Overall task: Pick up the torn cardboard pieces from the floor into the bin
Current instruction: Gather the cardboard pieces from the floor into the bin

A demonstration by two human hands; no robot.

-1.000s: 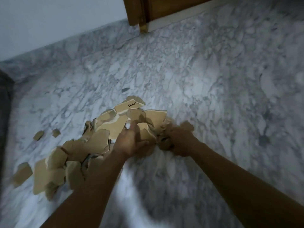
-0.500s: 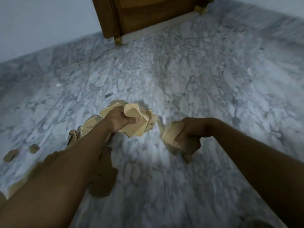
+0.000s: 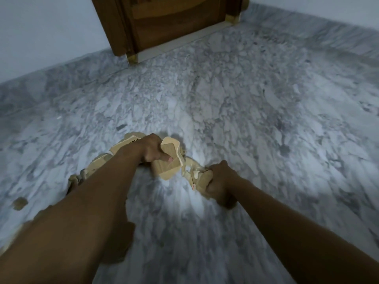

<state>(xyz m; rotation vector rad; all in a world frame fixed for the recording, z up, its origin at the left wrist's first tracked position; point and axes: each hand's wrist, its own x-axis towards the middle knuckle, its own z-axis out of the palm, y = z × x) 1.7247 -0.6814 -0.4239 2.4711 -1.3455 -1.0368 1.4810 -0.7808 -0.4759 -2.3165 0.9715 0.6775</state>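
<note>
My left hand (image 3: 150,149) grips a bunch of torn brown cardboard pieces (image 3: 169,160), thumb pressed over the front one. My right hand (image 3: 220,180) holds another clump of cardboard pieces (image 3: 200,179) just to the right and a little lower. More torn cardboard (image 3: 100,163) lies on the marble floor behind and under my left forearm, partly hidden by it. One small scrap (image 3: 19,203) lies apart at the far left. No bin is in view.
Grey-white marble floor (image 3: 246,99) spreads all round. A brown wooden door (image 3: 174,23) with its frame stands at the back, set in a pale wall (image 3: 45,31). A marble skirting runs along the wall base.
Both hands have lifted their handfuls of cardboard off the pile and drawn closer together. The view has tilted up, showing more of the door.
</note>
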